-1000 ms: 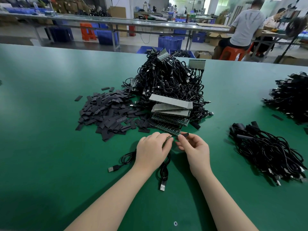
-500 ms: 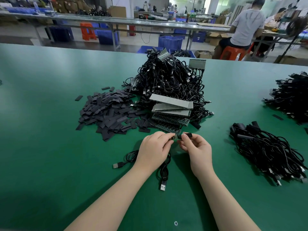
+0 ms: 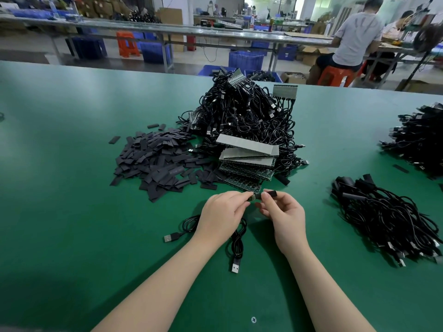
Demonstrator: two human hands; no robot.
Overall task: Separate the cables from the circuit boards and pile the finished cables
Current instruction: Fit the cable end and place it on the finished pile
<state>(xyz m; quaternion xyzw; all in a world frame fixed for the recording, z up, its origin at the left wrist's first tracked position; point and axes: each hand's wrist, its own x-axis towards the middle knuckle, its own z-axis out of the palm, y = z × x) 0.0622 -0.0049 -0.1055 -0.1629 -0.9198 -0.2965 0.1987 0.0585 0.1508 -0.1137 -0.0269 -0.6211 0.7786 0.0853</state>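
Note:
My left hand (image 3: 221, 213) pinches the small circuit-board end of a black cable (image 3: 236, 243) just in front of the board stack. My right hand (image 3: 284, 215) pinches a short black sleeve (image 3: 270, 193) right beside that end. The cable's two USB plugs lie on the green table (image 3: 72, 212) below my hands. A stack of circuit boards (image 3: 249, 159) leans against a big heap of black cables still on boards (image 3: 242, 116). A pile of finished cables (image 3: 383, 216) lies to the right.
A spread of loose black sleeves (image 3: 155, 159) covers the table left of the boards. Another cable heap (image 3: 419, 140) sits at the far right edge. Beyond the table are benches, blue crates and seated people.
Both hands have lifted slightly toward the board stack. The black sleeve in my right hand now shows more clearly between thumb and fingers, closer to the cable end in my left.

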